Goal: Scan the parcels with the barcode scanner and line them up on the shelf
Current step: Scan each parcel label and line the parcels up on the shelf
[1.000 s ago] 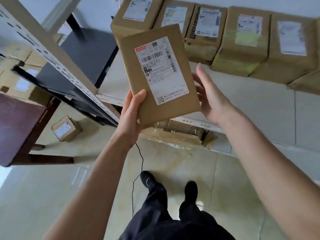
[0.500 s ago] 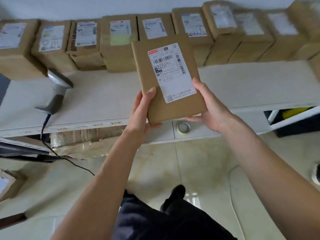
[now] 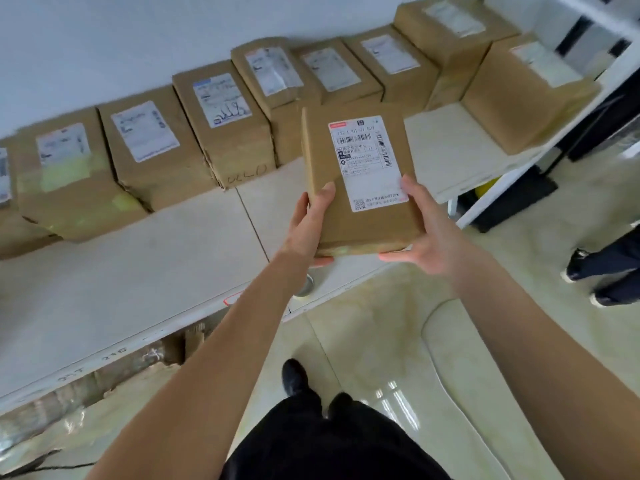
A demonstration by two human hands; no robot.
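Flat parcel (image 3: 360, 188) held between both hands, long axis pointing away toward the shelf row.

Gripped at its near corners: left hand (image 3: 306, 226) thumb on top, right hand (image 3: 427, 237) likewise (fingers curled beneath). Directly beyond, bare shelf (image 3: 446, 154) between the lined-up parcels (image 3: 225, 123) ahead-left and a box (image 3: 526, 102) ahead-right; gap looks wide enough.

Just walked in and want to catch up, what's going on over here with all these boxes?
A person is holding a flat brown parcel in both hands, left hand on its left edge and right hand at its lower right corner, label facing up. It is held above the white shelf, in front of a row of labelled boxes along the wall. No scanner is in view.
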